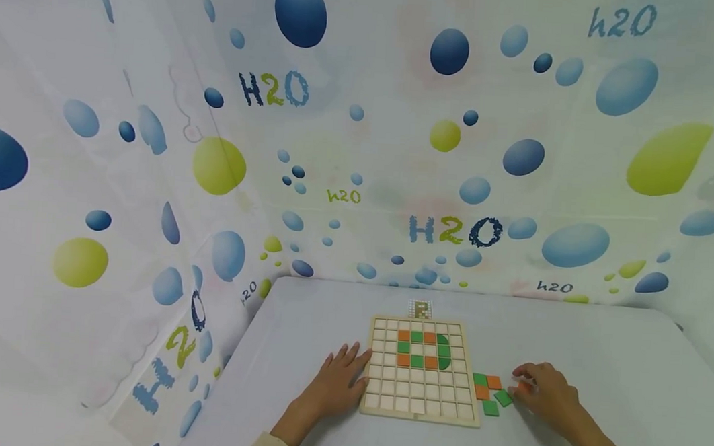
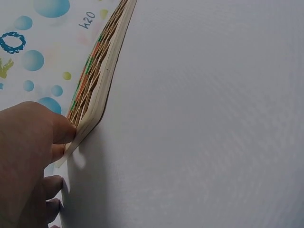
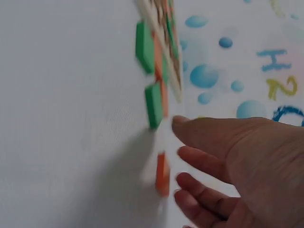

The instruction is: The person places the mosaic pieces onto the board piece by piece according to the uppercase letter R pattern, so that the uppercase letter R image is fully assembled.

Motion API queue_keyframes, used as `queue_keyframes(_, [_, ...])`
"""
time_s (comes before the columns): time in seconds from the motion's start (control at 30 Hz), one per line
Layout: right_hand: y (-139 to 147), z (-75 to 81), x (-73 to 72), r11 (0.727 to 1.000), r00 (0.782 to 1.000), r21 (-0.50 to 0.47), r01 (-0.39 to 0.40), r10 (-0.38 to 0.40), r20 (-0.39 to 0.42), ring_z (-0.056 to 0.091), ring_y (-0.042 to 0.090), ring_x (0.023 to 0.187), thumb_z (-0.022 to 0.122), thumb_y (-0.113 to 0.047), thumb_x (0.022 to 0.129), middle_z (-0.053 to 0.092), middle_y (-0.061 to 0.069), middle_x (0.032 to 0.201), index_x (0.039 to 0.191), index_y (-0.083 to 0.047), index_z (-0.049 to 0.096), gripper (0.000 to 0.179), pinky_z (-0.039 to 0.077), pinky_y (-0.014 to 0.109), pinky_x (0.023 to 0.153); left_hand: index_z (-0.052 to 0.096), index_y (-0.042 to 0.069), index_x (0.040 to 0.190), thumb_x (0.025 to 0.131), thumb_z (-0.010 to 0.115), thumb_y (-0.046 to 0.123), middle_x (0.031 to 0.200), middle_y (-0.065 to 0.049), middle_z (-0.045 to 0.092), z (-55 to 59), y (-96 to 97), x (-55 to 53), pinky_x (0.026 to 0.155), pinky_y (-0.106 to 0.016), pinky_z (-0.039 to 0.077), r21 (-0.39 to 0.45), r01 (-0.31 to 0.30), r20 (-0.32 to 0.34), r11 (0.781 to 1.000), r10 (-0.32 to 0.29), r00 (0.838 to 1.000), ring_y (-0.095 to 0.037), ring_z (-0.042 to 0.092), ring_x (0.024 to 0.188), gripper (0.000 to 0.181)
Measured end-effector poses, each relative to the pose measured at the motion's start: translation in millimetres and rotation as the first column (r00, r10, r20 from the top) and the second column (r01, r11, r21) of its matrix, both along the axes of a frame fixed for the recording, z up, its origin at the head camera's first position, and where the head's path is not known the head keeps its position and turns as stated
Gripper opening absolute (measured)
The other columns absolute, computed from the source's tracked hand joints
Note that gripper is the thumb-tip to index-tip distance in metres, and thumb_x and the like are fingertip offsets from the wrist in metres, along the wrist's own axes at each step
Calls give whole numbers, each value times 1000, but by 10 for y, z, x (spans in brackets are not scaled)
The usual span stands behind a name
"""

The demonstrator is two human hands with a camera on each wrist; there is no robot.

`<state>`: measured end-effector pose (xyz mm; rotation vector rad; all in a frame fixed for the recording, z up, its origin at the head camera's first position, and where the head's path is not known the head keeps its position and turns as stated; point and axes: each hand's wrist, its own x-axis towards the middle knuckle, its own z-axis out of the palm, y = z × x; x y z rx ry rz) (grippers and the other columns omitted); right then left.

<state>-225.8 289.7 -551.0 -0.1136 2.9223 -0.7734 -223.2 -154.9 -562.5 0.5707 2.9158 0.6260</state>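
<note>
A wooden grid board (image 1: 403, 389) lies on the table, with orange and green tiles set in a ring in its upper cells. My left hand (image 1: 339, 382) rests at its left edge, fingers spread. In the left wrist view, thumb and finger touch the board's corner. To the right of the board lie several loose tiles, among them a green square (image 1: 491, 408), an orange one (image 1: 493, 382) and a turned green one (image 1: 503, 398). My right hand (image 1: 548, 395) hovers beside them, fingers loosely bent. One orange tile (image 3: 163, 175) lies close to its fingertips, apart from them.
A small pattern card (image 1: 420, 308) lies behind the board, showing a letter-like figure on a grid. The white table (image 1: 304, 314) reaches back to a wall sheet printed with drops and "H2O". More table surface (image 1: 616, 371) extends to the right.
</note>
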Motion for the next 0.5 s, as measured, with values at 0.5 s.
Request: queue_keyframes(0.5, [-178,-89,98,998,993,-37,-57,52,-108,61,24,98,78,-3,89,61,11,106,114,-4,69,27,57,50,88,41,19,164,109,50,39,172,-15,31,14,-8,20,126,-67,21,7,-1,-5,1000,1,1000,-41,25,160,59])
